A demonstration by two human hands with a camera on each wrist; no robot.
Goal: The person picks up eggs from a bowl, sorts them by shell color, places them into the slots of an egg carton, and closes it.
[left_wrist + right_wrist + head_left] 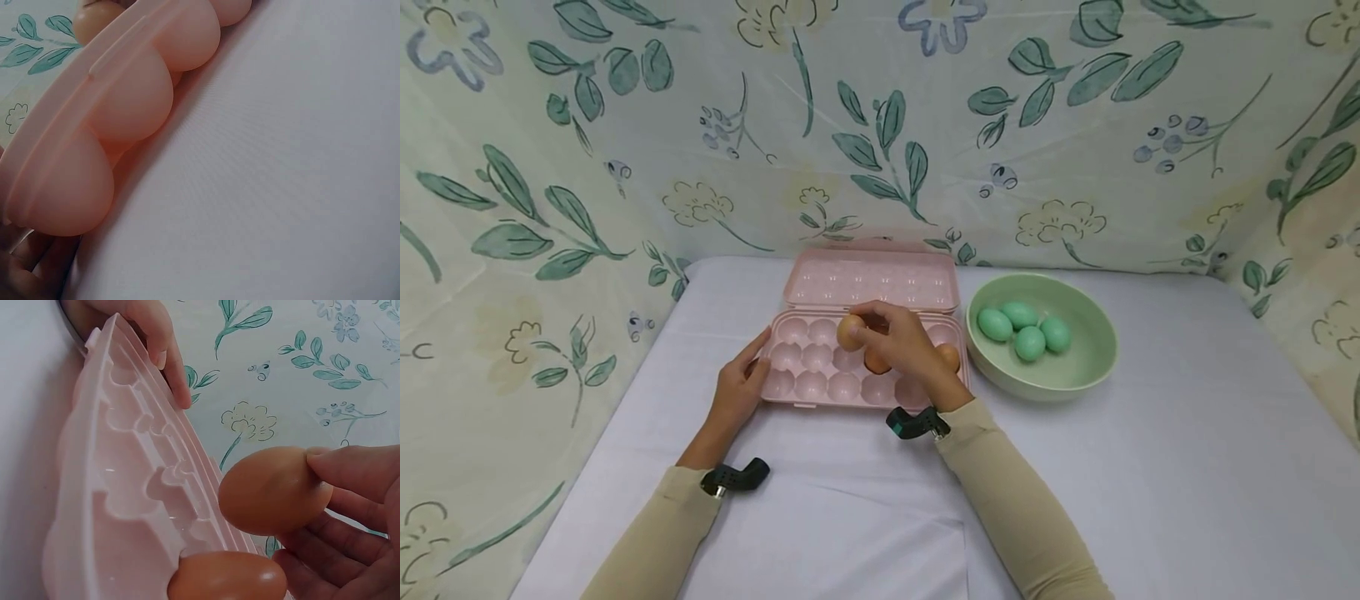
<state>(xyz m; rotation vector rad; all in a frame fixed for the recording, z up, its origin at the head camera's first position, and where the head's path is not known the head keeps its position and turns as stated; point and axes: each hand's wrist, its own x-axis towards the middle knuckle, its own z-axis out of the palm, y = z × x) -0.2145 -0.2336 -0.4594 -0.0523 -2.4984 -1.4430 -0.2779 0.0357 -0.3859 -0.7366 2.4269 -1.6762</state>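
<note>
A brown egg is pinched between the thumb and fingers of my right hand, above the back row of a pink egg carton. The right wrist view shows this egg clear of the cups, just over another brown egg. Two brown eggs sit in the carton, one partly under the right hand and one at the right end. My left hand holds the carton's left end; the left wrist view shows its fingers bent beneath the end cup.
The carton's lid lies open toward the back. To the right stands a light green bowl with several green eggs in it. A white cloth covers the table, and a floral curtain hangs behind.
</note>
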